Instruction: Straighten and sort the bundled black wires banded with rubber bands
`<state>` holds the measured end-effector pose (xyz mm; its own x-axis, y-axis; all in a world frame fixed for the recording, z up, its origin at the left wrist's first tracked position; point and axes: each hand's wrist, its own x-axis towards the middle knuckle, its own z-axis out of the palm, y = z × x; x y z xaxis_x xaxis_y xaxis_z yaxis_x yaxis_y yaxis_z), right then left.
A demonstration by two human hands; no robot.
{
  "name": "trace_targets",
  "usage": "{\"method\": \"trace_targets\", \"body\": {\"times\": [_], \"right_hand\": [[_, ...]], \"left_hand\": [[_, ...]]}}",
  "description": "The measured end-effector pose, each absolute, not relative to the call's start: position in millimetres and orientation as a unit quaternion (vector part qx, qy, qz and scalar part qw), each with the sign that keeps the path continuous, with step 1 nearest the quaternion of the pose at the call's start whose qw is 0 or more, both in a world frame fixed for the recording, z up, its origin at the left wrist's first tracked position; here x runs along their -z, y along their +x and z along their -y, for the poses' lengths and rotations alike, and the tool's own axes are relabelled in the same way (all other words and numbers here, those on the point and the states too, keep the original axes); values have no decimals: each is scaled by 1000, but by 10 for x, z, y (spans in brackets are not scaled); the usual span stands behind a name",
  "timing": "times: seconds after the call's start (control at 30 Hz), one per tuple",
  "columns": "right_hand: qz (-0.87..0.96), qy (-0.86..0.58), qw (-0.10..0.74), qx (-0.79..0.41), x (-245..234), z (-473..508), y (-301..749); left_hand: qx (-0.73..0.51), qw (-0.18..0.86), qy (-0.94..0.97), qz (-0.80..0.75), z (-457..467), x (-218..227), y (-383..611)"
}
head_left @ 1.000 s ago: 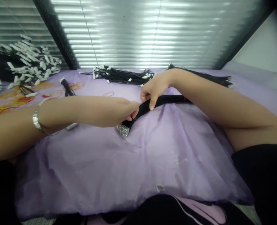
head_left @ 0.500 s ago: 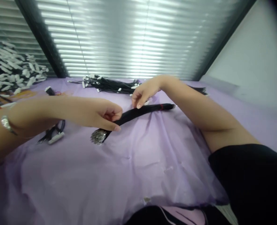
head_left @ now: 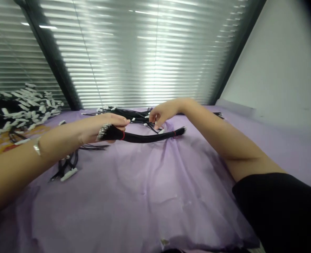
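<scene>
Left hand (head_left: 102, 120) is steadying a long, red-banded black-wire bundle (head_left: 144, 138) at centre, fingers seemingly clasping its nine-o'clock end; right hand (head_left: 168, 109) is hanging at one o'clock, fingers parted; next is likely needing even support.

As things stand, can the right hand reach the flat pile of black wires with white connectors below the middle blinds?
Probably yes: the right hand is by the pile, nothing visibly between; the long black red-banded bundle is on the near side.
</scene>
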<state>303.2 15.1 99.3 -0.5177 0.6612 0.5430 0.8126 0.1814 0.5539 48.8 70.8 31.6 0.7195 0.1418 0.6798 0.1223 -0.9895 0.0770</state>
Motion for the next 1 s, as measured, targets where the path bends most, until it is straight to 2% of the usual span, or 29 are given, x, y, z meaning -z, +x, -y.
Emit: {"method": "trace_targets", "body": {"times": [0.17, 0.27, 0.37, 0.57, 0.67, 0.87, 1.0], "right_hand": [[839, -403, 47, 362, -802, -448, 2756], [869, -368, 13, 330, -746, -515, 2706], [891, -343, 19, 298, -714, -528, 2694], [925, -321, 62, 195, -681, -502, 2691], [930, -327, 44, 160, -671, -464, 2671], [859, -400, 0, 321, -537, -390, 2494], [836, -420, 21, 353, -548, -216, 2525]], "left_hand": [[-403, 147, 895, -117, -743, -354, 484], [-401, 171, 894, -101, -712, -324, 478], [-402, 184, 891, -99, -653, -297, 477], [-418, 285, 858, -91, -633, -328, 486], [-428, 309, 846, -77, -644, -334, 507], [-431, 322, 841, -62, -584, -291, 512], [-402, 305, 861, -55, -559, -361, 430]]}}
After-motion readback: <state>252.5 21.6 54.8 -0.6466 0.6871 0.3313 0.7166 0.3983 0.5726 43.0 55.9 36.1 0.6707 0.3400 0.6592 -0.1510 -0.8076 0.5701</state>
